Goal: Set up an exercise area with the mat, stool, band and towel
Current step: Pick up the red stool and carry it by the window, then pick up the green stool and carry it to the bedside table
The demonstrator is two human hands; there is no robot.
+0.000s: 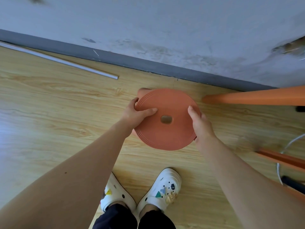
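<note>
Head view, looking straight down: both hands were on the stool (pixel 166 136), a round terracotta-orange seat with ridged rings near its rim and a small oval hole (pixel 166 119) at the centre. The left hand (pixel 137 113) gripped the seat's left rim, thumb laid across the top and fingers curled over the edge. The right hand (pixel 200 121) grasped the opposite rim, thumb on top and fingers wrapped down the side. So the seat sat squarely between the two hands, with one stool leg (pixel 142 92) peeking out just beyond the left hand. Whether the legs touched the floor (pixel 57 103) could not be told.

Nearer than the hands, between the forearms, stood a pair of white clogs (pixel 162 189) with coloured charms on the pale wood planks. Beyond the hands ran a dark baseboard (pixel 115 59) under a scuffed grey wall (pixel 148 22). Far out past the left hand lay a thin white strip (pixel 66 61) on the planks. Out to the side of the right hand, two orange bars (pixel 255 96) angled in, blurred, and a white cable (pixel 288 145) looped beside them.
</note>
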